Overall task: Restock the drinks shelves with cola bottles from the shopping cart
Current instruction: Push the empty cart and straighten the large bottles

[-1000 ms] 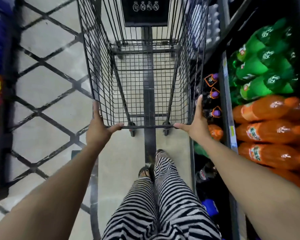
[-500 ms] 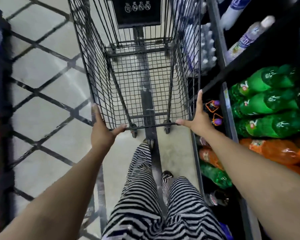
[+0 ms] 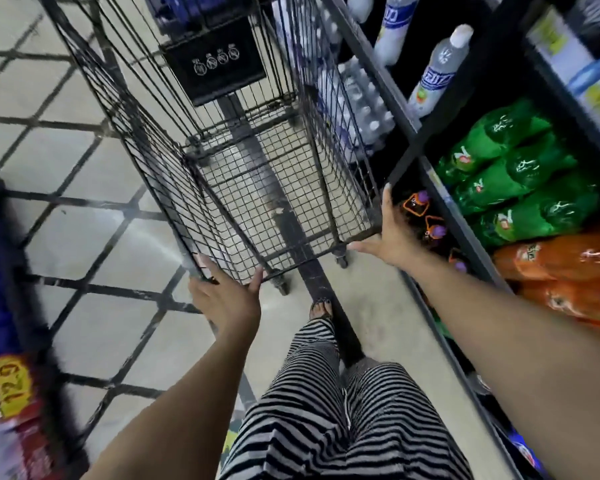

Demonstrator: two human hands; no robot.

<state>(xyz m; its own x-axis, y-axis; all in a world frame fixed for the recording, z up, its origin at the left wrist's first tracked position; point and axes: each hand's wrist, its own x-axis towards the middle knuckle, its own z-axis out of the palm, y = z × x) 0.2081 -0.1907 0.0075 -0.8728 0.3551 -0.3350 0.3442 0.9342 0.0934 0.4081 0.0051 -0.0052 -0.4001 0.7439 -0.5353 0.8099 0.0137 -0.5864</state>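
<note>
A black wire shopping cart (image 3: 174,188) stands in the aisle ahead of me, its basket holding no bottles. My left hand (image 3: 226,296) rests on the cart's near left corner, thumb over the rim. My right hand (image 3: 392,233) presses on the near right corner, fingers spread along the wire. The drinks shelves (image 3: 461,220) run along the right, stocked with green soda bottles (image 3: 513,181) and orange soda bottles (image 3: 568,271). Dark bottles with purple caps (image 3: 430,223) stand low beside my right hand. No cola bottle shows in the cart.
White bottles (image 3: 437,67) lie on an upper shelf at the right, with packs of water (image 3: 357,98) further along. Blue and red packs with a yellow price tag (image 3: 11,382) line the left side. My striped trousers and sandalled foot (image 3: 321,308) are right behind the cart.
The cart has swung and tilted toward the left as I step forward with it. Both hands stay on its near corners. More of the upper right shelves have come into view.
</note>
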